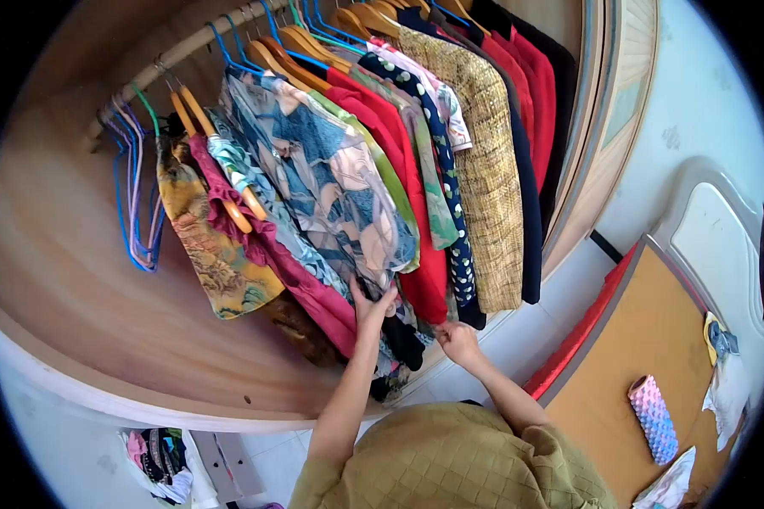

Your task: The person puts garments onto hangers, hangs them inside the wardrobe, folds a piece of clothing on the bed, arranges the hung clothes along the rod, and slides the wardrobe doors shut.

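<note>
A row of clothes hangs from a wooden rod (187,47) in an open wardrobe. My left hand (373,307) is at the bottom of a blue, grey and cream patterned shirt (323,161), fingers curled round its lower edge. Closed in a pinch, my right hand (460,343) holds the low end of a red garment (424,284). Left of my hands hang a magenta garment (301,280) and a yellow-brown patterned one (216,250). To the right are a navy dotted garment (460,246) and a gold woven jacket (488,187).
Several bare blue and purple hangers (136,204) hang at the rod's left end. A bed board (628,322) stands at the right, bearing a bumpy pink-blue roller (654,420) and cloths. Folded clothes (161,462) lie at the lower left. The wardrobe's edge (229,420) curves below.
</note>
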The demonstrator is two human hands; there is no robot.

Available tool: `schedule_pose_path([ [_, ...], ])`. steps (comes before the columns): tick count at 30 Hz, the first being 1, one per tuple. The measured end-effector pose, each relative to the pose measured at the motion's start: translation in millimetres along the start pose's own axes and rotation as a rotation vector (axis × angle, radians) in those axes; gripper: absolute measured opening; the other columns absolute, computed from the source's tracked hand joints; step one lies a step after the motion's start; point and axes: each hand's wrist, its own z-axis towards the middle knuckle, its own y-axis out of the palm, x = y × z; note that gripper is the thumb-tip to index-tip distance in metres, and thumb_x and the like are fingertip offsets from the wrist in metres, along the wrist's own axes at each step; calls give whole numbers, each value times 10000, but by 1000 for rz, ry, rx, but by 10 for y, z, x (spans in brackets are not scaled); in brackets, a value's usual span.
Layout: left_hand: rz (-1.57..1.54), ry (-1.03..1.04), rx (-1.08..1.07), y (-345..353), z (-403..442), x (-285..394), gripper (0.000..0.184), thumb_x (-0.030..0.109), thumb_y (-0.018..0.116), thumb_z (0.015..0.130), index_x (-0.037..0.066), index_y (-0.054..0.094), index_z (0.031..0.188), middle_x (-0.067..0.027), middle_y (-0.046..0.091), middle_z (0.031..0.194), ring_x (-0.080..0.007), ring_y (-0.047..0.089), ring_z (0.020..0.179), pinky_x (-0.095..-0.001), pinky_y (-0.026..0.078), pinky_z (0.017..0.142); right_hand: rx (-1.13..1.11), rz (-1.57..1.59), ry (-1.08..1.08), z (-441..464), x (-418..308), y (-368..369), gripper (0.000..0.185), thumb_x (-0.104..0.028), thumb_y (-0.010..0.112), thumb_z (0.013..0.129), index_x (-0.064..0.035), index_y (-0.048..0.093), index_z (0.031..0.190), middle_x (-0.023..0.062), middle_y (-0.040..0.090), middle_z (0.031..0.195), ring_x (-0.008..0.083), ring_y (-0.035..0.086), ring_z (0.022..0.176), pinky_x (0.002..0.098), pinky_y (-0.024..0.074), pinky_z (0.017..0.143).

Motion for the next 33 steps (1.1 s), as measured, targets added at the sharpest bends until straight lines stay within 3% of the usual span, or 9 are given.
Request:
schedule_pose_path([
  [3,106,137,128,161,225,34,442,99,604,782,-9,443,1179,-146,573,994,-214,541,842,-322,416,799,-81,24,106,-147,315,28,199,-144,597,744,-52,646,915,144,624,919,288,615,805,355,483,712],
  [5,52,-219,193,101,288,40,266,67,506,834,-29,512,1082,-121,587,967,-195,535,825,-289,410,784,-50,63,164,-172,544,-49,201,-144,599,748,-51,649,919,146,628,915,274,619,800,351,483,708],
  [14,84,-124,502,-421,619,-656,288,94,427,895,6,438,1168,-74,530,895,-167,472,703,-325,400,645,-104,-57,579,-984,1677,-455,268,-228,602,740,-59,645,943,155,645,880,278,626,845,355,486,761],
  [16,-75,-439,614,-147,442,-118,275,131,423,919,-10,452,1153,-68,519,869,-155,446,650,-329,393,607,-145,-94,685,-1180,1802,-455,266,-228,601,740,-58,645,940,153,645,885,279,625,852,355,486,768],
  [20,244,-6,391,-435,618,-864,278,140,423,923,-54,440,1121,-84,520,815,-172,457,649,-320,397,615,-135,-76,734,-1367,1852,-441,271,-227,600,740,-60,644,949,159,644,883,281,626,845,359,486,765],
  [25,291,6,224,-273,-13,-841,211,92,553,841,-62,476,962,-112,563,901,-186,518,815,-317,420,744,-90,-35,710,-1461,1977,-394,269,-235,597,743,-58,642,941,168,641,877,290,627,837,367,485,759],
  [27,369,-260,159,-697,-290,-1773,230,72,572,809,-9,490,1008,-105,540,908,-187,517,839,-284,406,794,-116,-62,748,-1512,2033,-372,278,-247,597,741,-55,640,937,172,638,884,295,623,847,372,485,761],
  [30,263,-651,-30,-977,-1029,-2110,315,89,596,772,17,499,1063,-50,495,616,-143,431,371,-304,344,319,-184,-133,820,-1688,2082,-363,290,-263,590,743,-54,638,937,177,634,898,302,617,865,381,484,768],
  [33,301,-847,-241,-1293,-1495,-2119,264,128,596,763,30,559,1005,-44,538,652,-151,515,472,-282,418,391,-250,-211,885,-1858,2042,-358,286,-276,562,755,-61,641,926,186,625,916,321,604,883,397,479,778],
])
